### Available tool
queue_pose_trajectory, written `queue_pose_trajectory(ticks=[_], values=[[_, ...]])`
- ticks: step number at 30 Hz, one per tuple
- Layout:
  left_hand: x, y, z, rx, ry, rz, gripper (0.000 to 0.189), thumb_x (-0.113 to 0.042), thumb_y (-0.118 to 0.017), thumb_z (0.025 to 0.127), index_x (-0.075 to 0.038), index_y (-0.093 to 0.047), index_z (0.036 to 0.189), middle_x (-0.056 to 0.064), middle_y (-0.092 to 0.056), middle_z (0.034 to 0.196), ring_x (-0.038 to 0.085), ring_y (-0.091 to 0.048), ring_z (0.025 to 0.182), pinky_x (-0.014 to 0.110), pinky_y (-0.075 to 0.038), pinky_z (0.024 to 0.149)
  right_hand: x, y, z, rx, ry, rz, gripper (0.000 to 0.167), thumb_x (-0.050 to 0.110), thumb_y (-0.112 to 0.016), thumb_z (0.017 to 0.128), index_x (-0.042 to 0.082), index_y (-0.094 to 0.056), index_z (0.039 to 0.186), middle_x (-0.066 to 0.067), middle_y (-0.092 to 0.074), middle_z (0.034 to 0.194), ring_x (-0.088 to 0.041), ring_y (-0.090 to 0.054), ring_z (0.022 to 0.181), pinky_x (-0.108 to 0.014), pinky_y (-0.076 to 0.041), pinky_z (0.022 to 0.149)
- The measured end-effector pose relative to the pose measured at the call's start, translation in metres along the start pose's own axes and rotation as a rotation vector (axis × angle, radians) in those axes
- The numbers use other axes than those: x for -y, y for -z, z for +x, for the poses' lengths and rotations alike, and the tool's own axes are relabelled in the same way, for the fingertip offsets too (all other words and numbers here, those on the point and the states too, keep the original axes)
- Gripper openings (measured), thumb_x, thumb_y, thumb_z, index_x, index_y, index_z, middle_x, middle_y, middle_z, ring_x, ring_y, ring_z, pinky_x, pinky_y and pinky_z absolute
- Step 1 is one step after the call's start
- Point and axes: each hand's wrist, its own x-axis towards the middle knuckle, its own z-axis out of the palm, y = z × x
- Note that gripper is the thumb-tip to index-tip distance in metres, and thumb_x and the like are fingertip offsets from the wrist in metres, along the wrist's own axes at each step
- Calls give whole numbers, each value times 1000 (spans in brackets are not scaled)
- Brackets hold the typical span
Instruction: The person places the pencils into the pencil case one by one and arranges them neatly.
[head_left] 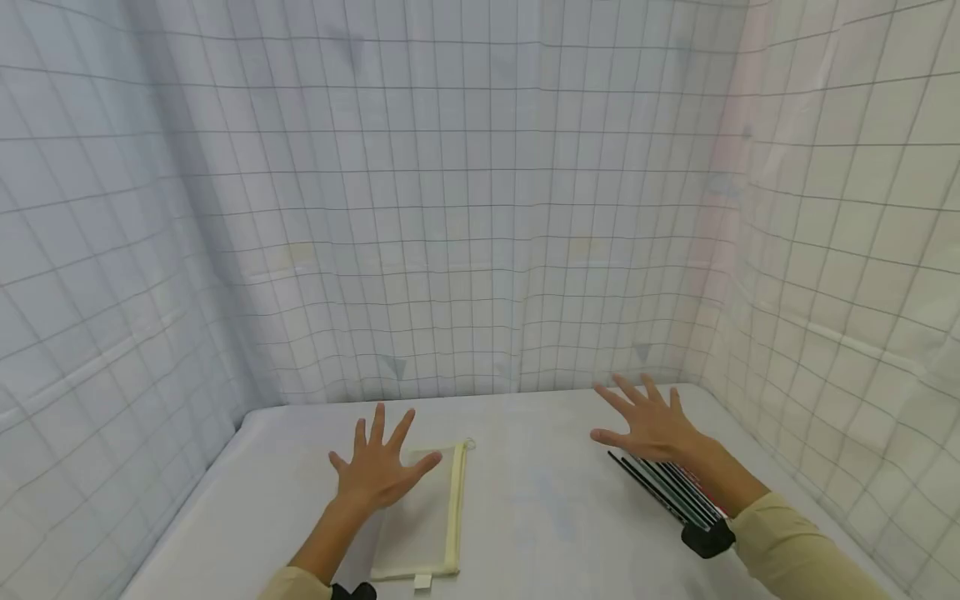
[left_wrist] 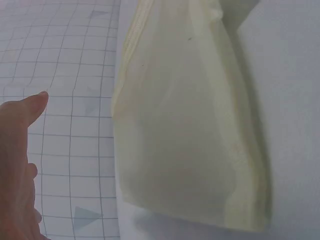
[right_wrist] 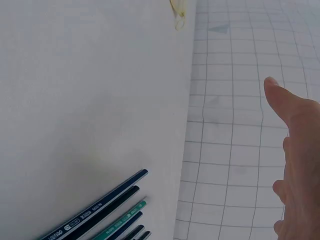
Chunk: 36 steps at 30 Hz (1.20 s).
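Beneath the hands (head_left: 372, 473) (head_left: 658, 428) lie pouch (head_left: 422, 527) and, seemingly, pencils (right_wrist: 120, 220).

Small booth-like enclosure (head_left: 840, 233) — white grid-lined sheets (head_left: 465, 208) on three sides, white table (head_left: 540, 508) between them, wider setting unclear

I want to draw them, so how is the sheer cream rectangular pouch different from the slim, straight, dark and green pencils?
The sheer cream rectangular pouch is one broad piece; the slim, straight, dark and green pencils are several narrow sticks. The pouch is pale and lets light through, while the pencils are solid-looking, mostly darker. The pouch shows no lettering; some pencils do. Both lie on the white tabletop.
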Motion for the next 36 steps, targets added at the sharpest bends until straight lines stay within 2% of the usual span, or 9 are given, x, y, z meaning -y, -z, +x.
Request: queue_pose_trajectory(ticks=[4,8,11,19,23,26,30,33,36], values=[[-7,-10,-2,52,20,-65,105,-88,-46,84,-22,-29,165,27,-7,169,58,-10,149,91,-7,96,-10,2,-3,-11,11,59,83,65,-55,97,17,-36,162,-22,-29,165,-60,-18,147,-88,-10,101],[-19,-18,-4,105,61,-128,114,-87,-50,83,-12,-26,165,35,-10,165,60,-12,148,88,-10,101,-26,0,-6,-24,11,105,81,60,-57,98,13,-38,161,-24,-34,162,-59,-23,145,-87,-14,101],[-27,-23,-5,126,85,-157,119,-84,-59,81,-3,-28,162,41,-15,160,61,-17,146,85,-15,103,-40,-3,-11,-26,-1,129,80,58,-57,99,10,-38,160,-27,-36,160,-60,-26,144,-87,-17,100],[-36,-37,-6,176,160,-151,124,-72,-76,75,13,-30,153,51,-22,150,73,-26,133,79,-31,101,-72,-15,-27,3,-25,261,74,48,-54,104,-1,-38,158,-32,-39,156,-57,-32,142,-78,-26,106],[-34,-42,-4,164,187,-166,114,-57,-80,75,20,-35,146,54,-25,144,73,-31,129,76,-35,101,-91,-22,-33,7,-62,324,72,45,-50,106,-5,-37,157,-33,-39,155,-57,-33,141,-76,-27,107],[-33,-42,-3,159,190,-168,101,-48,-76,77,24,-39,138,56,-26,140,74,-31,128,75,-35,101,-103,-29,-39,18,-111,351,70,44,-47,108,-7,-38,155,-36,-40,152,-60,-35,139,-77,-29,104],[-34,-40,-5,161,177,-186,84,-44,-72,80,26,-49,122,55,-36,130,69,-39,122,71,-41,97,-114,-37,-48,44,-192,378,67,41,-45,109,-14,-44,147,-40,-47,144,-60,-45,130,-73,-39,99],[-34,-37,-7,162,167,-206,77,-43,-70,82,25,-53,114,53,-39,123,64,-43,117,68,-43,92,-121,-43,-53,59,-224,376,56,32,-48,110,-17,-53,137,-39,-56,133,-57,-53,122,-67,-46,96],[-35,-33,-8,175,170,-250,79,-42,-68,84,28,-51,117,57,-34,129,67,-37,124,70,-41,97,-128,-47,-55,58,-234,361,40,19,-56,105,-16,-63,124,-34,-64,121,-53,-60,114,-62,-50,92]])
